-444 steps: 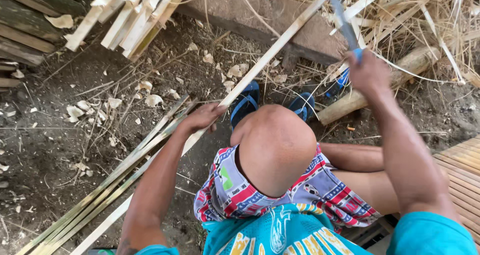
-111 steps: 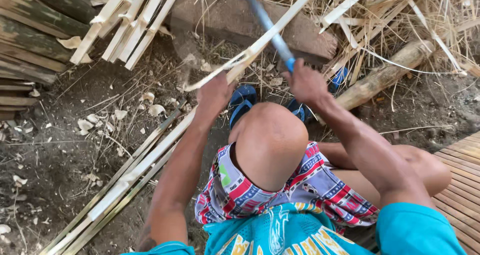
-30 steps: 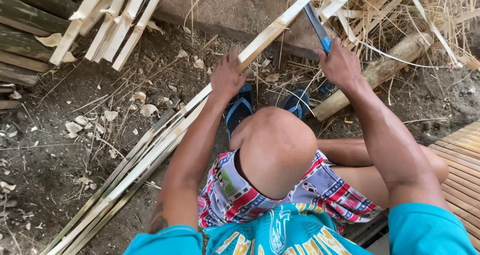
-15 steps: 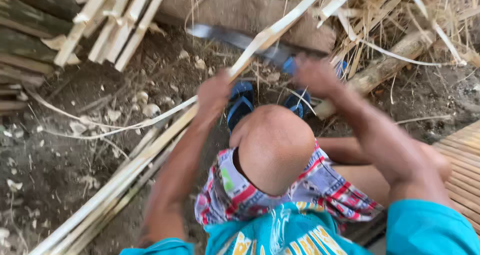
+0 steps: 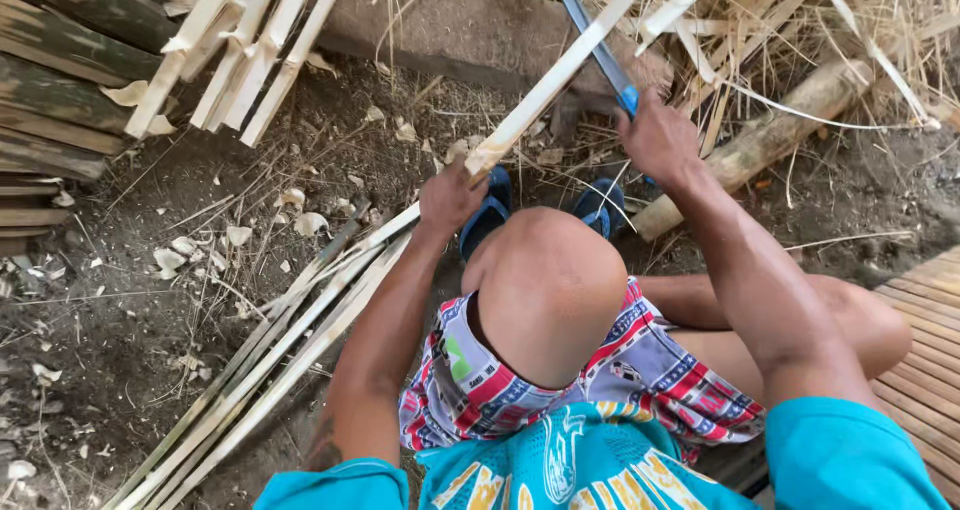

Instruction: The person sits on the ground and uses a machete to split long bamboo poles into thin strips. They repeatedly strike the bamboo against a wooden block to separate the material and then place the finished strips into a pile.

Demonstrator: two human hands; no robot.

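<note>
Long pale split-bamboo strip runs diagonally from upper right down to the left hand, which is closed around it just above the raised knee; its lower end merges into a bundle of thin pale bamboo slats lying on the dirt ground. Right hand is clenched on the blue handle of a long grey-bladed knife, blade laid against the strip. Blue sandals sit beyond the knee; a round bamboo log and dry straw lie to the right, stacked bamboo slats upper left.
</note>
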